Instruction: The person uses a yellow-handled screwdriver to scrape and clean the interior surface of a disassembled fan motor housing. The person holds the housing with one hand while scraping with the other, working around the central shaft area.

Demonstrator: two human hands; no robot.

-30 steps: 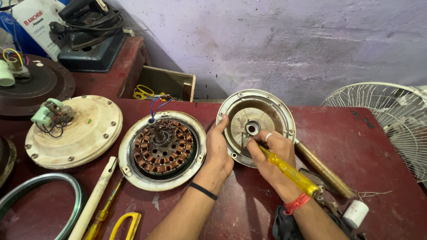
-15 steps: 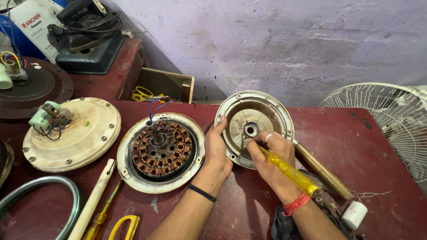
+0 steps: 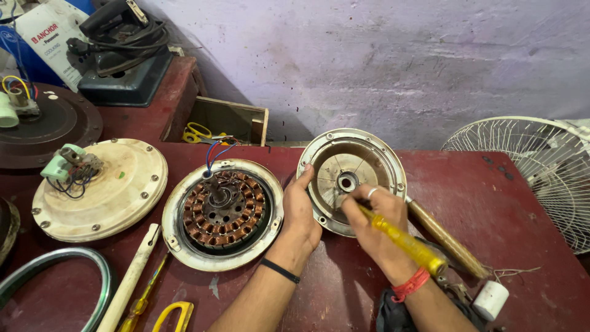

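My left hand (image 3: 301, 212) rests against the left rim of a round metal fan motor cover (image 3: 351, 177) that lies on the red table, steadying it. My right hand (image 3: 376, 224) grips a yellow-handled screwdriver (image 3: 402, 241); its tip points into the cover near the central bearing hole and is hidden behind my fingers. Left of my left hand sits the open motor half (image 3: 222, 212) with copper windings and red and blue wires.
A cream closed fan motor (image 3: 101, 187) lies at left, a dark disc (image 3: 46, 126) behind it. A brass rod (image 3: 445, 238), white cylinder (image 3: 490, 300), white stick (image 3: 130, 280), yellow scissors (image 3: 172, 313) lie near. A wire fan guard (image 3: 541, 172) stands right; an open box (image 3: 224, 120) sits behind.
My right hand has shifted slightly down and left inside the cover with the screwdriver. The left hand stays on the cover's rim.
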